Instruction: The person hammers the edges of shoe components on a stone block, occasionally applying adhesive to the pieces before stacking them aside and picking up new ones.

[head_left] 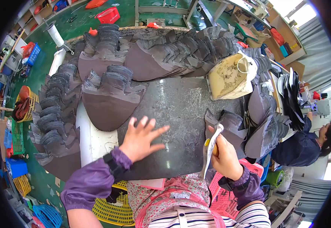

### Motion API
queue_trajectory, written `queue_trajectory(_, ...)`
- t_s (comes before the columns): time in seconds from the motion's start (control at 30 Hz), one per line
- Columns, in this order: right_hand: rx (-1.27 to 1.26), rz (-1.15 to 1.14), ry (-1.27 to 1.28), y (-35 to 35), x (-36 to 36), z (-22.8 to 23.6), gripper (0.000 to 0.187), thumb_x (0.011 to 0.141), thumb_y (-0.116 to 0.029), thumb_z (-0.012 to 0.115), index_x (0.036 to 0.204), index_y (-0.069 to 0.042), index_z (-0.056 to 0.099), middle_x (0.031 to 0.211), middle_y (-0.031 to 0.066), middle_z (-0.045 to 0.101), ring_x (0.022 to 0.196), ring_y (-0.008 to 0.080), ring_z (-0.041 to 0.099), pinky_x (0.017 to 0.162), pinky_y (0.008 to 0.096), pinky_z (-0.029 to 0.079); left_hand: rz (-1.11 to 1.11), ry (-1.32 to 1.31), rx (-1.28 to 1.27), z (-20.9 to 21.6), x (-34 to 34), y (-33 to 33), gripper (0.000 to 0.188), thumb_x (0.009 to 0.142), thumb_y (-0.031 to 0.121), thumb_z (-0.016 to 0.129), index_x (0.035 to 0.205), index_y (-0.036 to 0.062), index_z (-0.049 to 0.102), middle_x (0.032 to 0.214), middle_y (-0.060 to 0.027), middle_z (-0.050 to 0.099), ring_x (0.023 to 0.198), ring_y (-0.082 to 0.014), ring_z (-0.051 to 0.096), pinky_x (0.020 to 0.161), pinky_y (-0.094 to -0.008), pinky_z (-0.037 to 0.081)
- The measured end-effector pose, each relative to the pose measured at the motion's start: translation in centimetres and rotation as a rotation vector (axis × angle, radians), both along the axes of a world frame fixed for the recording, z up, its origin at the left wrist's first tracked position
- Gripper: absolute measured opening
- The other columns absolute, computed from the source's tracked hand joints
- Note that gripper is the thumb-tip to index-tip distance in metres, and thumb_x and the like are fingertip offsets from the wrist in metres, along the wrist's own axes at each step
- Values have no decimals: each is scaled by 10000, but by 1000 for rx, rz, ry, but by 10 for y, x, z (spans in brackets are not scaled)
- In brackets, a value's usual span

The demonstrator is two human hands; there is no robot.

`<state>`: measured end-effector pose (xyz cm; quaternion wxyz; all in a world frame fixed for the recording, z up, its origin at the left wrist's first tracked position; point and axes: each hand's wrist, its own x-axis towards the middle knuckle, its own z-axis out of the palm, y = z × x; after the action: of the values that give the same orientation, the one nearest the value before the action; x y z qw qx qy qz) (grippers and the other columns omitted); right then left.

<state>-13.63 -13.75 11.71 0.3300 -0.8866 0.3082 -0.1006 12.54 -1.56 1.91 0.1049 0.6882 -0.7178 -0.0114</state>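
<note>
My left hand (141, 137) lies flat with fingers spread on a dark scratched work slab (180, 102), close to a dark brown leather piece (104, 108). My right hand (223, 154) grips a yellow-handled tool with a pale flat blade (212, 146), held upright at the slab's right edge beside a stack of dark cut pieces (230, 127).
Overlapping rows of dark brown cut pieces (55, 114) ring the slab on the left, back and right. A cream tub of glue (230, 76) sits at the back right. Yellow (110, 211) and pink baskets (220, 193) stand below the table. Another person (306, 142) works at the right.
</note>
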Motion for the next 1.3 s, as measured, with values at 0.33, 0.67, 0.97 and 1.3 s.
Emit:
queue_trajectory(0.33,-82,21,-73,3,-1,3,399,695,93,591,1078,30,497,1195,242,569,907,452,580,787,425,487,-102,78,89,19,-44,36,800,781,640,623,1352,94,498,1314,-76,479,1261,-289,364,1006,-554,289)
queue_trajectory(0.67,-376,-344,308,-56,-43,-60,311,753,-5,604,1050,3,512,1140,209,546,886,454,591,722,494,486,-153,417,-57,41,-92,53,459,817,351,698,1149,40,633,1224,-142,550,1157,-324,466,944,-455,373)
queue_trajectory(0.97,-446,-89,103,-3,-21,-54,505,805,-148,669,1233,48,484,1354,262,455,1236,431,451,1043,529,345,-75,571,-67,30,-103,80,419,812,282,699,1114,2,621,1152,-155,580,1117,-341,517,910,-459,420)
queue_trajectory(1.3,-417,400,269,22,73,-88,860,913,-570,423,1443,91,275,1553,243,214,1460,376,168,1172,509,119,559,103,83,9,-56,100,731,874,414,590,1424,-17,374,1483,-338,253,1367,-489,262,1086,-580,260)
